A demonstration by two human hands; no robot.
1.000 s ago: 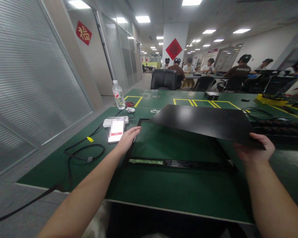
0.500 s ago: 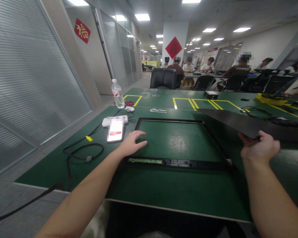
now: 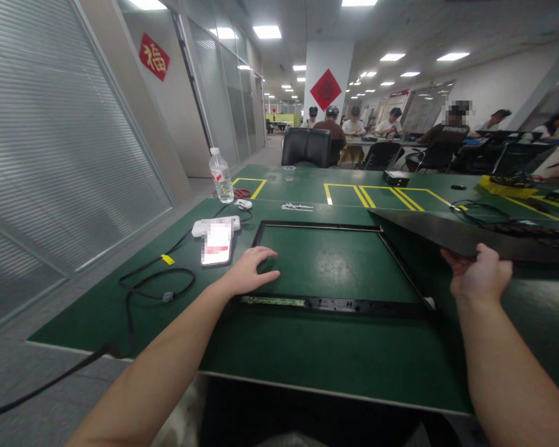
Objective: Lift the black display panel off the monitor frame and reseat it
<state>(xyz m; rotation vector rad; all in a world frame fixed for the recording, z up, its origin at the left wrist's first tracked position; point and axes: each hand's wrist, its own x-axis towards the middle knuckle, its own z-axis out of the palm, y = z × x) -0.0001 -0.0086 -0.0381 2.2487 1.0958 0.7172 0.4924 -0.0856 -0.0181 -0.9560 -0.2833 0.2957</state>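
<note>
A thin rectangular black frame (image 3: 326, 226), which looks like a monitor bezel, lies flat on the green table. Along its near side runs a green circuit strip (image 3: 272, 302). My left hand (image 3: 249, 272) is over the frame's left side, thumb and fingers apart, holding nothing; whether it touches the frame I cannot tell. On the right, a thin flat dark panel (image 3: 419, 231) is tilted, its edge gripped by my right hand (image 3: 482, 273). Its left corner is close to the frame's far right corner, and it hides part of the table behind it.
Left of the frame are a phone (image 3: 217, 244), a white power strip (image 3: 200, 228), a black cable (image 3: 135, 282) and a water bottle (image 3: 221, 177). Thin white pieces (image 3: 297, 207), a clear cup (image 3: 289, 172) and a small black box (image 3: 395, 179) are farther back. Several people sit beyond.
My right hand has shifted slightly left with the dark panel, whose tilt has altered a little. My left hand has barely moved and stays at the frame's left side.
</note>
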